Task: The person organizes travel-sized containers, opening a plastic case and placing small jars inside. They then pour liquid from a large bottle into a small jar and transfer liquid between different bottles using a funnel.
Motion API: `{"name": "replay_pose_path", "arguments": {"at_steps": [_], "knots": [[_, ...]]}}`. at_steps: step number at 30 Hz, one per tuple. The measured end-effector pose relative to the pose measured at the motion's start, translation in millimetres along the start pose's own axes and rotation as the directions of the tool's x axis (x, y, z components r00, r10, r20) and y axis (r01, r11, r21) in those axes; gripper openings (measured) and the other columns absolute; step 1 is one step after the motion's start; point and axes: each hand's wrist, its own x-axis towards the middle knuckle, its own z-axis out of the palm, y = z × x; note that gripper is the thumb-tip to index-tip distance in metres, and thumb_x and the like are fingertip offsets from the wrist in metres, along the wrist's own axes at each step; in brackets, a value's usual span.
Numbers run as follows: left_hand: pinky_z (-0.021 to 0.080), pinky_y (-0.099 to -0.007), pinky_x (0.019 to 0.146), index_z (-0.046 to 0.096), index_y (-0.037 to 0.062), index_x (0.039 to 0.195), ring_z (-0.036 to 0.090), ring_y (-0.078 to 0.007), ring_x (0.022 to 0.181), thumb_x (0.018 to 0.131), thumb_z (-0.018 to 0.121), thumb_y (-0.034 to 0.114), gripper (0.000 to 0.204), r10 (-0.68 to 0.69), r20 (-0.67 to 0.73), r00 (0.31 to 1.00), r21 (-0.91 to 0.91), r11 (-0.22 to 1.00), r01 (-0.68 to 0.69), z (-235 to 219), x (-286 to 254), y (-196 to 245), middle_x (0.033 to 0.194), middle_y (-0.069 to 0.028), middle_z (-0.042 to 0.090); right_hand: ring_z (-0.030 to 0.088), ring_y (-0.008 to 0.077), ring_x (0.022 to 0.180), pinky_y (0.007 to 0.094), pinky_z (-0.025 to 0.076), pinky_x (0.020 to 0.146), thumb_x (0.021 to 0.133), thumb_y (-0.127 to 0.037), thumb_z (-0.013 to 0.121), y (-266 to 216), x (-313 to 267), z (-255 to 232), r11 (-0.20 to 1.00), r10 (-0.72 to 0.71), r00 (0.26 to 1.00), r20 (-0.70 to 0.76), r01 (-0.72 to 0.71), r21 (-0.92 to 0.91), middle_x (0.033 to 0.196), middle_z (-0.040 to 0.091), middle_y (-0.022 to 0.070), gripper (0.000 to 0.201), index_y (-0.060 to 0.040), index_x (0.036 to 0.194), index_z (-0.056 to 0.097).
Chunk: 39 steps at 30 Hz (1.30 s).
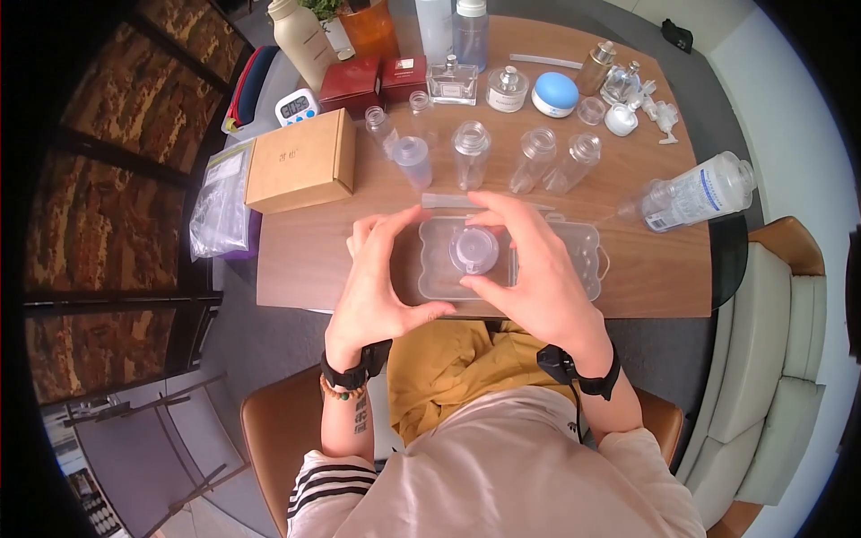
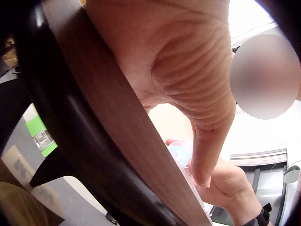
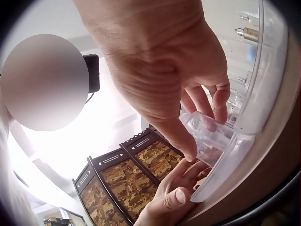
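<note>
A small clear container (image 1: 473, 250) (image 3: 212, 134) stands over a wavy-edged clear plastic tray (image 1: 583, 255) near the table's front edge. My right hand (image 1: 543, 269) (image 3: 164, 70) grips it, thumb on the near side and fingers curled behind. To its left, my left hand (image 1: 372, 278) (image 2: 174, 61) is held apart from it, thumb and fingers spread in a wide curve, holding nothing. In the left wrist view the container (image 2: 180, 153) is partly hidden by the left thumb.
Behind the tray stand several clear bottles (image 1: 471, 157). A cardboard box (image 1: 300, 161) lies at left, a labelled clear bottle (image 1: 700, 193) at right. Farther back are red boxes (image 1: 352, 85), a blue-lidded jar (image 1: 555, 94) and perfume bottles (image 1: 452, 82).
</note>
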Motion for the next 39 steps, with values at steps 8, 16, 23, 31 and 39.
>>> {"name": "replay_pose_path", "arguments": {"at_steps": [8,16,23,31,39], "knots": [[0.041,-0.0491,0.113,0.050,0.0012,0.152,0.047,-0.0365,0.132,0.063,0.099,0.055,0.115,0.030,-0.058,0.998,-0.036,0.999,-0.033,3,-2,-4,0.144,-0.0180,0.057,0.072,0.0295,0.104,0.0398,0.058,0.089,0.079,-0.001,0.086,-19,-28,-39,0.975,-0.201,0.952,-0.232,0.173,-0.137,0.113,0.074,0.0136,0.059,-0.0026,0.135,0.066],[0.029,-0.0459,0.122,0.048,-0.0027,0.154,0.041,-0.0318,0.142,0.081,0.072,0.083,0.115,-0.016,-0.048,0.999,-0.036,0.999,0.014,1,-2,2,0.152,-0.0174,0.051,0.042,0.0139,0.066,0.0294,0.036,0.062,0.109,-0.007,0.058,43,-82,-155,0.972,-0.189,0.436,-0.880,0.211,-0.104,0.077,0.048,0.0023,0.025,-0.0034,0.085,0.053],[0.032,-0.0480,0.118,0.051,-0.0011,0.153,0.043,-0.0359,0.139,0.087,0.063,0.082,0.107,-0.014,-0.092,0.996,-0.093,0.996,0.006,0,-5,-4,0.148,-0.0203,0.052,0.055,0.0214,0.135,0.0414,0.045,0.110,0.082,-0.019,0.090,76,-45,-191,0.982,0.061,0.658,-0.750,-0.173,-0.071,0.143,0.056,0.0104,0.083,-0.0049,0.150,0.046],[0.034,-0.0466,0.116,0.054,-0.0015,0.150,0.044,-0.0349,0.137,0.088,0.062,0.079,0.102,-0.015,-0.091,0.996,-0.090,0.996,0.007,0,-3,-2,0.147,-0.0206,0.053,0.064,0.0206,0.125,0.0381,0.049,0.110,0.075,-0.011,0.093,94,-39,-202,0.979,0.166,0.889,-0.428,-0.096,0.181,0.132,0.068,0.0102,0.080,0.0006,0.145,0.056],[0.036,-0.0455,0.114,0.055,-0.0015,0.148,0.045,-0.0340,0.133,0.090,0.061,0.077,0.098,-0.017,-0.091,0.996,-0.091,0.996,0.009,0,-4,-2,0.143,-0.0200,0.055,0.068,0.0182,0.110,0.0359,0.055,0.097,0.073,-0.020,0.099,114,-55,-183,0.987,0.153,0.839,-0.522,-0.156,0.040,0.122,0.071,0.0100,0.074,-0.0002,0.134,0.061]]}}
